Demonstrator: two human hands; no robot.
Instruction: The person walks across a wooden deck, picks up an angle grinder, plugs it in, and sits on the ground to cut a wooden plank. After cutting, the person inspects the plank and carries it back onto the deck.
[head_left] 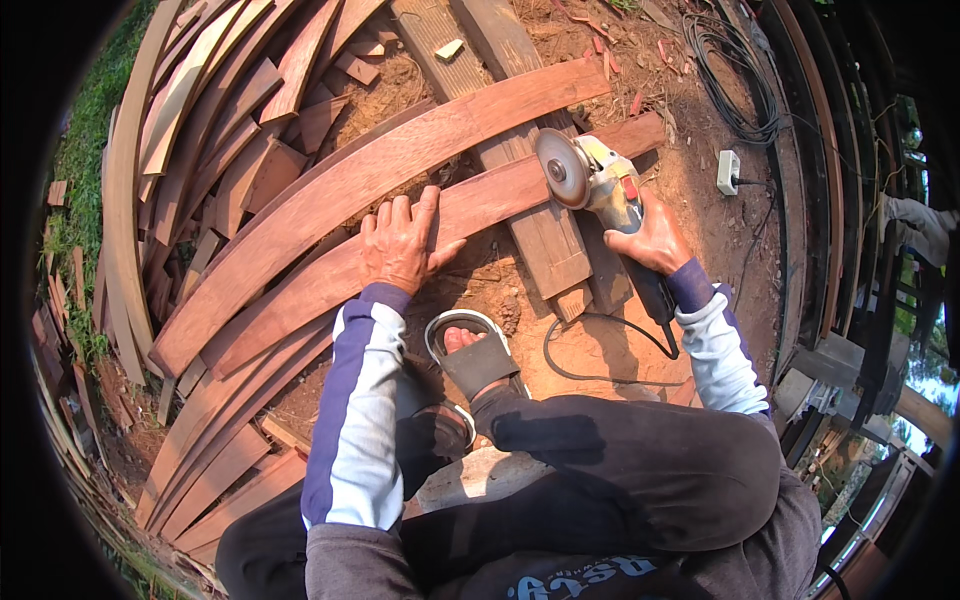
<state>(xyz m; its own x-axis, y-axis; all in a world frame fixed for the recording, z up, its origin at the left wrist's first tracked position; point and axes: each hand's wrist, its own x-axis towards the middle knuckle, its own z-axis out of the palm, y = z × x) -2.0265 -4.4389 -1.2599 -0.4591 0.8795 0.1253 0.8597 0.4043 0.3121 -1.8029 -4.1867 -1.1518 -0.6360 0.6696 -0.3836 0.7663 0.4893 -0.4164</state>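
Observation:
A curved reddish wooden plank lies slanting across two thick support timbers. My left hand rests on this plank left of the timbers, its fingers laid over the wood and the thumb apart. My right hand is wrapped round the body of an angle grinder. The grinder's round disc is at the plank's upper face, near its right part; whether it touches the wood I cannot tell. Just beyond lies a second, wider curved plank.
Stacked curved boards and offcuts fill the left side. A black cord loops from the grinder near my sandalled foot. At right are a white power socket, a coiled cable and long dark beams.

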